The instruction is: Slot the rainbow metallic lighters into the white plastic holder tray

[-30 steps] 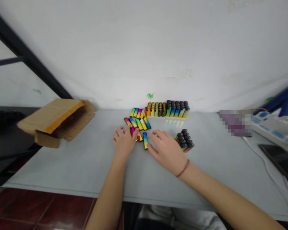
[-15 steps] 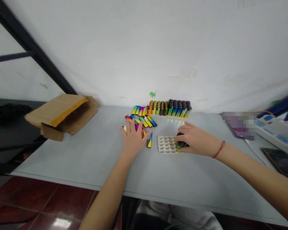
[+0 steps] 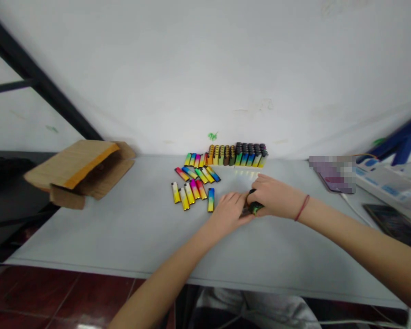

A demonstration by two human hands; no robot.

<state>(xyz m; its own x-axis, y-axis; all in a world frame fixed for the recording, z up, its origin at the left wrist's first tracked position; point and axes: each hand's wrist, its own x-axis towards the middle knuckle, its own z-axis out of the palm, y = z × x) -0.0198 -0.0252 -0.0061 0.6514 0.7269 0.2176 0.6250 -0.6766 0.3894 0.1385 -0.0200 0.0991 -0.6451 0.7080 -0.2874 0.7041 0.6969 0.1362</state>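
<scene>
My right hand [image 3: 272, 196] is closed around a few lighters [image 3: 256, 206] with black tops and green bodies, partly covered by its fingers. Against it, from the left, comes my left hand [image 3: 230, 211], its fingers bent over the spot of the white tray with small compartments, which it now hides. Just left of that hand a blue and yellow lighter [image 3: 211, 200] lies alone. Several yellow, white, pink and red lighters [image 3: 190, 193] lie farther left, and a slanted row of colourful lighters [image 3: 202, 173] lies behind them.
Upright lighters with black tops [image 3: 250, 155] and others with orange to dark bodies [image 3: 221, 155] stand in blocks by the wall. An open cardboard box [image 3: 78, 164] is at left. At right are a phone [image 3: 339, 180], a dark phone [image 3: 393, 226] and a white power strip [image 3: 383, 183].
My left hand has left the loose lighters and moved right, over the white tray beside my right hand. My right hand stays closed around its lighters. The view has shifted slightly.
</scene>
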